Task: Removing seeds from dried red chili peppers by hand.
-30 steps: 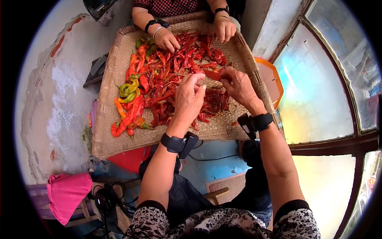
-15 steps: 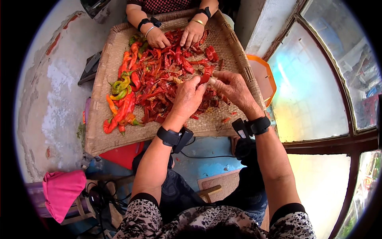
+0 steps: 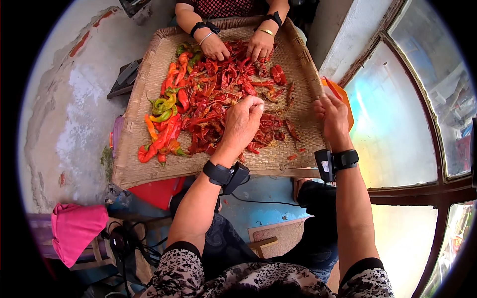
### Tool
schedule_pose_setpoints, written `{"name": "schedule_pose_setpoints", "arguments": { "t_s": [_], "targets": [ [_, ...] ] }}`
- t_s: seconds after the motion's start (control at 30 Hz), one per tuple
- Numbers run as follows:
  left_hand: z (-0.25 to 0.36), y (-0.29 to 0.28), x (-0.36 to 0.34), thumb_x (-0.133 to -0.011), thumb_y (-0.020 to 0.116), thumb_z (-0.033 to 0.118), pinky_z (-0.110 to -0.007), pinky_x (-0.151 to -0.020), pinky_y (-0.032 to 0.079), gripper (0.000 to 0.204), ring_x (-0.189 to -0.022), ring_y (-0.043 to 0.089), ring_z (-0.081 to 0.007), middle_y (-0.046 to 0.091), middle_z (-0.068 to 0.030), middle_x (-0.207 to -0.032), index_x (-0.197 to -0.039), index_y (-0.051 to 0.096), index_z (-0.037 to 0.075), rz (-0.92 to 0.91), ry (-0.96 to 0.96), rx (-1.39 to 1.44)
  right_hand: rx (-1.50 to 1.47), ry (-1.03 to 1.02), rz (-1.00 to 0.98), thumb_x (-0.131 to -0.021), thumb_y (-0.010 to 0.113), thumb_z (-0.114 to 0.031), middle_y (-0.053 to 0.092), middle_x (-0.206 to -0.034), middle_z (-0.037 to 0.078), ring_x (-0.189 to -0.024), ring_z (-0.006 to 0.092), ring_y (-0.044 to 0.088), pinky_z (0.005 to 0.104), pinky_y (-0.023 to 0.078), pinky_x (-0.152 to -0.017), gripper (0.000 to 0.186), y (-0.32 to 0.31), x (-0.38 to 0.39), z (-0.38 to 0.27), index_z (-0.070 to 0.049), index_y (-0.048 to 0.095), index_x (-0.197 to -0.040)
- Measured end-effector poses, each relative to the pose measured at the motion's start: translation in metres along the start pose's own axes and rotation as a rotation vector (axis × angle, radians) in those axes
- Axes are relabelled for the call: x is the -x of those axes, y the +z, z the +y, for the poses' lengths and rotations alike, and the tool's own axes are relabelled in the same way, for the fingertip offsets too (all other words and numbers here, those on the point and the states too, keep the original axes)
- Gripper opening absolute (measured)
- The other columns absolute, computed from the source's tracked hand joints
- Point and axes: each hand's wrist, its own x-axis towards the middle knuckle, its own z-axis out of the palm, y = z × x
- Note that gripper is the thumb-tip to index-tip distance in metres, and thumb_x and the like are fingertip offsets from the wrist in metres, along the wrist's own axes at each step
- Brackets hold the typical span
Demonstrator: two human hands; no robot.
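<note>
A shallow woven tray (image 3: 149, 174) holds a heap of red dried chili peppers (image 3: 208, 111). Fresh green, orange and red peppers (image 3: 166, 107) lie along its left side. Over the heap my left hand (image 3: 243, 124) is closed, its fingertips pressed together; whatever may be in them is hidden. My right hand (image 3: 334, 119) is at the tray's right rim with curled fingers, and a red chili pepper (image 3: 337, 90) sticks out above them, over an orange-rimmed container (image 3: 349, 111).
Across the tray another person's hands (image 3: 215, 48) work in the peppers. Frosted window panes (image 3: 392, 124) stand close on the right, a plastered wall (image 3: 69, 109) on the left. A pink cloth (image 3: 79, 231) and black cables (image 3: 131, 238) lie at lower left.
My hands have parted. The right one has moved right with the red chili pepper, from above the heap to the tray's rim; the left stays over the heap. The view has shifted slightly.
</note>
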Motion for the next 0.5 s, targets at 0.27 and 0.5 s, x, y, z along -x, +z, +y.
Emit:
{"name": "schedule_pose_setpoints", "arguments": {
  "t_s": [0.27,0.5],
  "targets": [
    [0.001,-0.007,0.010,-0.089,0.055,0.020,-0.027,-0.057,0.043,0.019,-0.062,0.051,-0.0097,0.057,-0.0026,-0.072,-0.095,0.060,0.002,0.034,0.008,0.029,1.429,-0.294,-0.334,-0.074,0.067,-0.025,0.063,-0.078,0.021,-0.076,0.0386,0.061,0.0462,0.049,-0.068,0.024,0.026,0.024,0.031,-0.002,0.061,-0.079],
    [0.008,-0.019,0.010,-0.089,0.054,0.017,-0.027,-0.056,0.042,0.018,-0.061,0.050,-0.0106,0.058,-0.0036,-0.071,-0.094,0.060,0.001,0.050,-0.016,-0.004,0.787,-0.205,-0.309,-0.079,0.065,-0.014,0.060,-0.062,0.010,-0.055,0.0176,0.058,0.0300,0.047,-0.055,0.016,0.003,-0.006,0.026,0.002,0.062,-0.075]
  ]
}}
